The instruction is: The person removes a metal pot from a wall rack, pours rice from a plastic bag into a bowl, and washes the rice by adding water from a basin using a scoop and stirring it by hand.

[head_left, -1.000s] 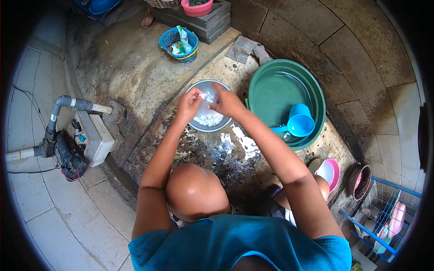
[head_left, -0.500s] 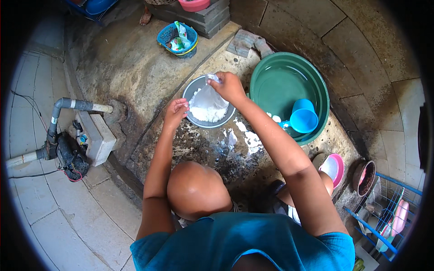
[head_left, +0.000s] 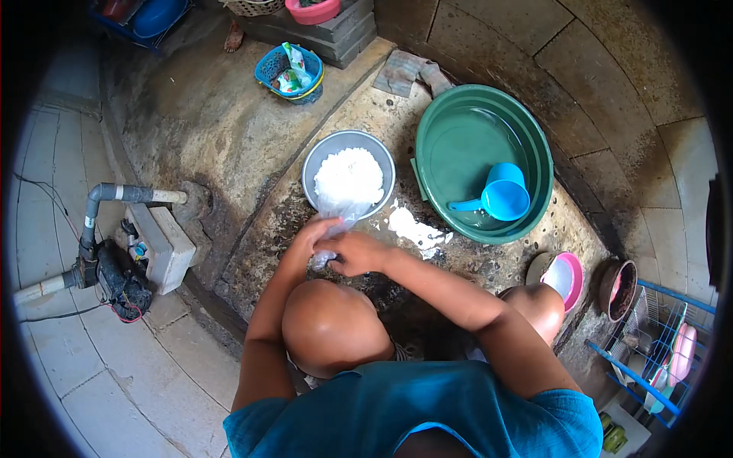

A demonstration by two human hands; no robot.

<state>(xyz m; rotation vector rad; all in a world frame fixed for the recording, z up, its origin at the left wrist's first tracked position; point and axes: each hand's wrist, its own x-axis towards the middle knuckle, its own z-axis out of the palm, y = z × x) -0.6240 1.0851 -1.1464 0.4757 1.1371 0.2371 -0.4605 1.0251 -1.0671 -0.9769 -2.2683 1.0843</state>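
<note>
My left hand (head_left: 311,235) and my right hand (head_left: 353,253) are close together below the grey bowl, both closed on a clear plastic bag (head_left: 340,211). The bag stretches over the near rim of the grey bowl (head_left: 308,177). A heap of white, crumbly material (head_left: 347,170) fills much of the bowl. White spilt patches (head_left: 412,229) lie on the stained ground to its right. Beside them stands a large green tub (head_left: 450,137) holding water and a blue dipper (head_left: 505,192).
Pipework and a pump (head_left: 122,282) are at left. A blue basket (head_left: 263,69) with packets and another person's foot (head_left: 233,37) are farther back, near a pink basin (head_left: 313,9). A pink-rimmed bowl (head_left: 571,276), brown pot (head_left: 617,294) and blue rack (head_left: 660,351) are at right.
My right hand has come down from over the bowl toward me with the bag, and my left hand has joined it on the bag. The white heap now shows uncovered.
</note>
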